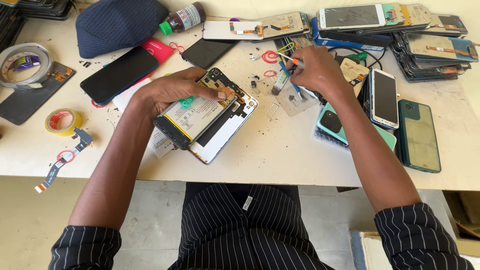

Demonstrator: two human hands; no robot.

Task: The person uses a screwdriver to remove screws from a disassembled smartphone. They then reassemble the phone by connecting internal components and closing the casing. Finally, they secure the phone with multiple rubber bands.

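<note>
- The left hand (175, 90) clamps down on an opened phone (207, 117) at the centre of the frame, palm over its upper left side, thumb pressed flat across the battery (195, 114)
- The phone lies back-up on the white table (280, 150) with its cover off, and seems to rest on a second white-edged panel below it
- Its long axis runs on a diagonal, from lower left to upper right of the frame; the end with the bare circuit board (225, 85) points to the upper right, the dark end to the lower left
- The right hand (315, 70) is up and to the right of centre, fingers pinched together on a thin blue-shafted screwdriver (290, 75) with an orange and white top, tip down among loose bits on the table
- Judging from this, the step is picking up or seating a small part with the tool; a firm flat hold on the phone will keep it from sliding, and a light, steep pinch near the tip should give control
- Tiny screws look scattered close by, so slow moves would be wise
- Around them: a pile of phones (400, 25) at upper right, a green phone (419, 135) at right, a yellow tape roll (62, 121) at left
</note>
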